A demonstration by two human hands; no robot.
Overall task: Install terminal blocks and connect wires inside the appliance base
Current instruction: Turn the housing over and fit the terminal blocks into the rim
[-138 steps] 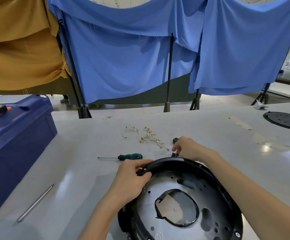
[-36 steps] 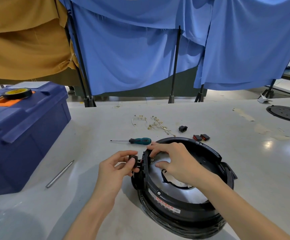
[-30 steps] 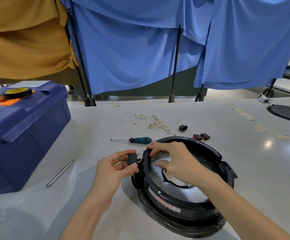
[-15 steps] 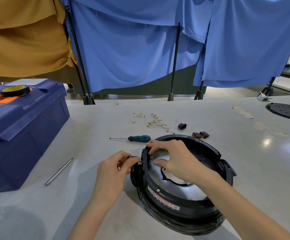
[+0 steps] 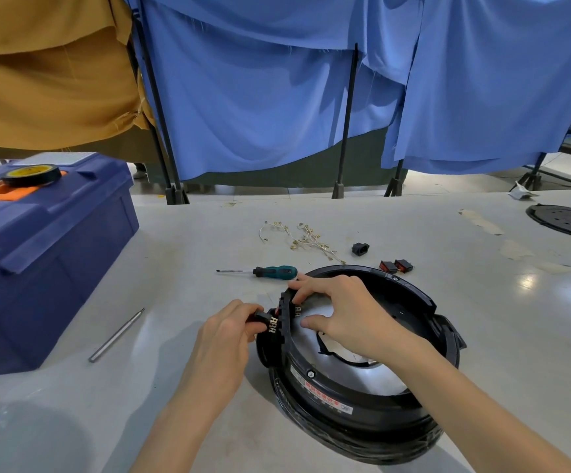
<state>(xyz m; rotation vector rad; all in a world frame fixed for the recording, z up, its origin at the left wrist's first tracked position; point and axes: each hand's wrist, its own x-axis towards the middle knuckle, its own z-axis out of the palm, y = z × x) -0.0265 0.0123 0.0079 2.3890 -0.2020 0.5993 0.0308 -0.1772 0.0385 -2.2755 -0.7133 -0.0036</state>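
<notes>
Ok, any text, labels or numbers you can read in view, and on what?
No text is legible.
Label on the appliance base: red band and small print, too blurred to read.
Yellow core of the tape roll on the toolbox: marks too small to read.

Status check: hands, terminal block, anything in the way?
Left hand pinches terminal block at base wall. Right hand grips base rim. Screwdriver lies apart, behind.

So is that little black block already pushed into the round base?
Not fully in. The left hand pinches the terminal block against the base from outside, and its metal prongs show outside the wall.
</notes>
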